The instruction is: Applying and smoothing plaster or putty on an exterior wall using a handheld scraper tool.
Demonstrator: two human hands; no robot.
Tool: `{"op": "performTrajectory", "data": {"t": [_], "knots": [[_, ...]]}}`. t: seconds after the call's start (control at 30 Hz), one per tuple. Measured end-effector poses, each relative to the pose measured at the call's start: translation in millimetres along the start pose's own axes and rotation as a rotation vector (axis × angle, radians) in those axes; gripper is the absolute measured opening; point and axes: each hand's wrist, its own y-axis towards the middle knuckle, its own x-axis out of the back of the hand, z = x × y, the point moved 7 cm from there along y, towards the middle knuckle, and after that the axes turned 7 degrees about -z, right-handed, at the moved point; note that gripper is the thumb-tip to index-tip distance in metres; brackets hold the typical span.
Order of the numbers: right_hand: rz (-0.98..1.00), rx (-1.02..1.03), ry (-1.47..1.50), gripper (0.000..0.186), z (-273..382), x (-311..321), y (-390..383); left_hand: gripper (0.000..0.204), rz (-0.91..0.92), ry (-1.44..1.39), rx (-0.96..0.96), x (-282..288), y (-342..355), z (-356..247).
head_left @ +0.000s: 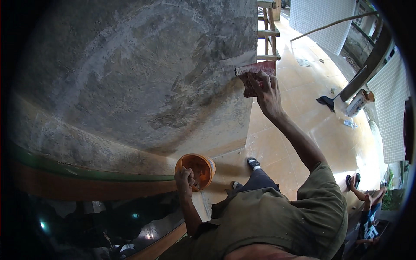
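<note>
My right hand (269,94) is closed on a red, wide-bladed scraper (263,67) with pale paste along its edge. The blade lies at the right edge of a grey, patchily plastered wall (143,78); whether it presses on the surface I cannot tell. Lower down, my left hand (184,178) grips the rim of an orange bucket (211,168), fingers curled over its near left side. Smears of pale material coat the bucket's inside, and its bottom is partly in shadow.
A wooden ladder-like stand (269,32) rises behind the wall's edge. On the tiled floor (299,95) lie a black cloth-like item (326,103), a torn white bag (359,104) and a plastic bottle (350,124). Another person (369,216) sits at the lower right.
</note>
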Motion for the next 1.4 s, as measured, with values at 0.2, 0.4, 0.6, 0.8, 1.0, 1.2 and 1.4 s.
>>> {"op": "performTrajectory", "data": {"t": [0.2, 0.4, 0.6, 0.8, 1.0, 1.2, 1.4], "knots": [[0.153, -0.024, 0.100, 0.065, 0.9, 26.4, -12.2, 0.032, 0.001, 0.013, 0.011, -2.5, 0.8, 3.2], [-0.134, 0.090, 0.025, 0.063, 4.4, 53.7, 58.3, 0.032, 0.041, 0.011, 0.004, -1.5, -8.2, 3.6], [0.163, 0.087, 0.185, 0.062, 26.4, 1.6, -7.3, 0.028, 0.053, 0.012, 0.003, -0.1, -8.9, 7.4], [0.109, 0.042, 0.224, 0.055, 34.1, 20.4, 0.8, 0.031, 0.079, 0.003, 0.018, -4.4, -9.2, 11.5], [-0.208, 0.074, 0.044, 0.049, 34.1, 54.5, 71.8, 0.032, 0.073, -0.015, 0.039, 0.5, -7.8, 26.5], [0.134, 0.174, 0.019, 0.045, 48.7, 5.4, -5.6, 0.030, 0.074, -0.073, 0.023, 16.3, -4.5, 33.5], [0.021, -0.053, 0.161, 0.053, 28.5, 35.4, -2.1, 0.030, 0.033, -0.065, 0.042, 19.2, -7.7, 34.1]]}}
